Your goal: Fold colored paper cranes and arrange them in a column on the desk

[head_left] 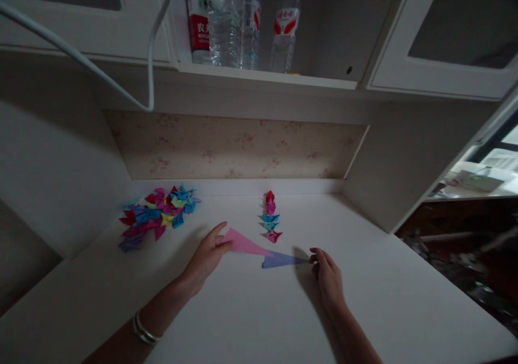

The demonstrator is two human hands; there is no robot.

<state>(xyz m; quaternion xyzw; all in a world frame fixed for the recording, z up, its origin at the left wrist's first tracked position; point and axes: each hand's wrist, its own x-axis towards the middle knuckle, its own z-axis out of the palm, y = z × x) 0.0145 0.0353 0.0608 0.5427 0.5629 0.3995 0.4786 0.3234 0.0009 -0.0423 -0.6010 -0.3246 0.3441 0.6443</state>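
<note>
My left hand [209, 253] grips the wide end of a pink folded paper [246, 242] between thumb and fingers. The pink piece narrows to a point toward the right, and its tip overlaps a blue-violet folded paper [279, 260]. At the narrow right end of that blue-violet piece, the fingertips of my right hand [327, 275] are pinched together on its tip. Just beyond the two papers, a short column of small folded paper pieces [271, 218] in red, pink and blue stands on the white tabletop [226, 310].
A heap of many-coloured folded papers [156, 215] lies at the back left. Above the table, an open shelf [267, 77] holds several plastic bottles [285, 35] and a red-and-white can-like container [198, 27]. A white cable [150, 67] hangs down at the upper left.
</note>
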